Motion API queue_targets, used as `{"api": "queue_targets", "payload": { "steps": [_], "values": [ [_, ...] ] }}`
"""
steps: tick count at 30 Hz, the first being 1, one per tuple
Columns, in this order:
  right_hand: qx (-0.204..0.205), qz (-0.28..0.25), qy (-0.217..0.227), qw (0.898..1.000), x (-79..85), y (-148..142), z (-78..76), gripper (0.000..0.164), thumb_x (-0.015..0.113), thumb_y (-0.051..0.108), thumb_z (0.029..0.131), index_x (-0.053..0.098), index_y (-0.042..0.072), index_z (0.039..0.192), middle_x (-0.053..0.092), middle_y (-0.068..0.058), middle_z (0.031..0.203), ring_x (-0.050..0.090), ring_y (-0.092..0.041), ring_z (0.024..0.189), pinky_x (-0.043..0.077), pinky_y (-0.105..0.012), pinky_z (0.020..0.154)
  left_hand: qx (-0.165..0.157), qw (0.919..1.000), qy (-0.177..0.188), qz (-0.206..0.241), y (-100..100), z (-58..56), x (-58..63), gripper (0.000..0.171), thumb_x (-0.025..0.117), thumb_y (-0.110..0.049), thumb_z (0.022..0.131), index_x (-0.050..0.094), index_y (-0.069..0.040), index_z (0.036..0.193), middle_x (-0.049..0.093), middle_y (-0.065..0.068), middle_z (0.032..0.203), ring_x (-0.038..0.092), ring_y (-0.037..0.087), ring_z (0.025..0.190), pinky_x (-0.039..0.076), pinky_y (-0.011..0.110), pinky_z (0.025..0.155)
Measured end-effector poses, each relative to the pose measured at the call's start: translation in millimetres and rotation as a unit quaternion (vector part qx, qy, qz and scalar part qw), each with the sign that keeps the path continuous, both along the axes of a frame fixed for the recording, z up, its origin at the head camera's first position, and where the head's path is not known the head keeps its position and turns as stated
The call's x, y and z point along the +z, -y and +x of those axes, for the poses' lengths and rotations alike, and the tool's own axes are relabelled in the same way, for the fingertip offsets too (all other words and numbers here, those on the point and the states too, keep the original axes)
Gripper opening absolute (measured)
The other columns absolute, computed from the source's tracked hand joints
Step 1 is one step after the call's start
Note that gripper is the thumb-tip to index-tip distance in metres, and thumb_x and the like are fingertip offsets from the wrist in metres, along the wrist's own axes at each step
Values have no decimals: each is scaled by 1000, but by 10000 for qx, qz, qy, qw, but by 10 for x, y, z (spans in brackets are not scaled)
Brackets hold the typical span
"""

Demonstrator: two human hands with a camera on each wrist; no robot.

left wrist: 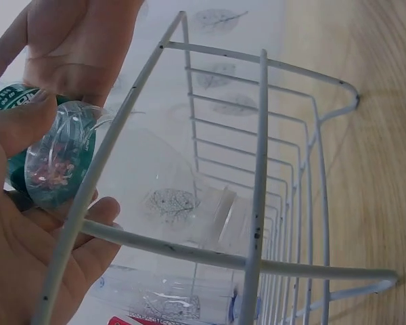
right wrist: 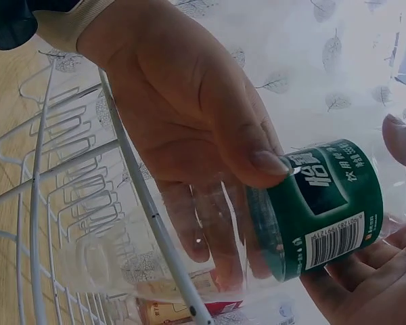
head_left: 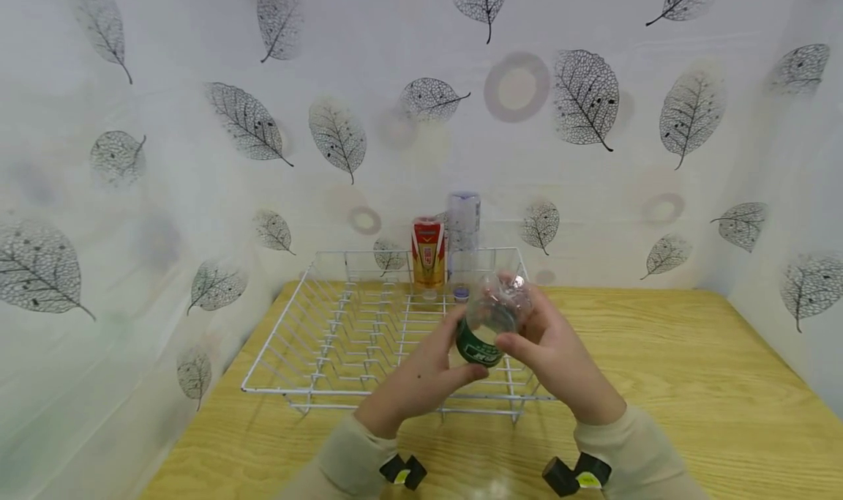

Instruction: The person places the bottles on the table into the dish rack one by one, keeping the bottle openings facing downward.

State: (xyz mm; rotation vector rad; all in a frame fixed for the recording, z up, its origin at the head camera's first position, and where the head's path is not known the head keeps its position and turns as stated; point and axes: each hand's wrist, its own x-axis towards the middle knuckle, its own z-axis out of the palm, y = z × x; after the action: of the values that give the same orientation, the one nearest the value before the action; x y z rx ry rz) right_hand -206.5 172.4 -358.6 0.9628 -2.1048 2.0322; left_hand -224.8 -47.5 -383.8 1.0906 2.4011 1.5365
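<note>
Between both hands is a clear plastic bottle with a green label (head_left: pixel 479 346), tilted above the right part of a white wire dish rack (head_left: pixel 342 393). My left hand (head_left: pixel 424 372) grips it from the left, thumb on the near side. From the right, my right hand (head_left: pixel 560 361) holds it with the thumb against the label's edge. White lettering and a barcode show on the label (right wrist: pixel 335 210) in the right wrist view. A red and yellow container (head_left: pixel 429 255) and a slim clear bottle (head_left: pixel 464 229), cap down, stand at the rack's back.
Another clear, wide container (left wrist: pixel 149 176) stands neck down in the rack in the left wrist view, mostly hidden by the hands in the head view. The rack sits on a wooden table (head_left: pixel 678 368). A leaf-patterned sheet (head_left: pixel 395 156) encloses the back and sides.
</note>
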Motion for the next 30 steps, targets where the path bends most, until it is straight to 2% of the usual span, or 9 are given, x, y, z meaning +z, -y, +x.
{"api": "queue_targets", "payload": {
  "steps": [8, 15, 24, 28, 30],
  "values": [
    [-223, 259, -188, 9992, 4, -11, -18, 67, 64, 0, 98, 32, 7, 156, 55, -19, 140, 58, -26, 125, 54, -37, 97, 48, 9992, -322, -237, -9, 2, -16, 84, 73, -27, 94, 19, -41, 158, 41, -7, 154, 42, 17, 140, 38, 49, 113],
    [-392, 256, -22, 9989, 48, -65, -23, 66, 64, 3, 99, 33, 10, 156, 53, -18, 143, 57, -25, 127, 54, -34, 96, 451, 9943, -803, -541, 35, 10, 39, 84, 72, -26, 97, 18, -31, 162, 38, -2, 158, 42, 20, 140, 38, 43, 113],
    [-604, 248, 216, 9976, 79, -163, -45, 65, 63, 5, 100, 33, 17, 157, 52, -17, 143, 55, -29, 128, 54, -34, 95, 783, 9927, -574, -713, 227, -26, 92, 78, 65, -38, 100, 20, -29, 162, 31, -2, 163, 38, 30, 143, 38, 50, 112],
    [-737, 277, 200, 9967, 89, -218, -57, 67, 64, 6, 100, 31, 15, 158, 52, -17, 143, 56, -30, 127, 54, -33, 96, 1045, 9886, -449, -982, 436, -55, 111, 78, 65, -37, 100, 19, -30, 163, 29, -1, 164, 37, 33, 143, 40, 56, 109],
    [-805, 314, 178, 9961, 95, -244, -63, 67, 64, 6, 100, 31, 15, 158, 52, -18, 143, 55, -30, 128, 53, -32, 96, 1202, 9849, -502, -1141, 584, -63, 113, 78, 64, -38, 101, 18, -28, 163, 27, 1, 165, 36, 35, 143, 40, 59, 108]
  ]
}}
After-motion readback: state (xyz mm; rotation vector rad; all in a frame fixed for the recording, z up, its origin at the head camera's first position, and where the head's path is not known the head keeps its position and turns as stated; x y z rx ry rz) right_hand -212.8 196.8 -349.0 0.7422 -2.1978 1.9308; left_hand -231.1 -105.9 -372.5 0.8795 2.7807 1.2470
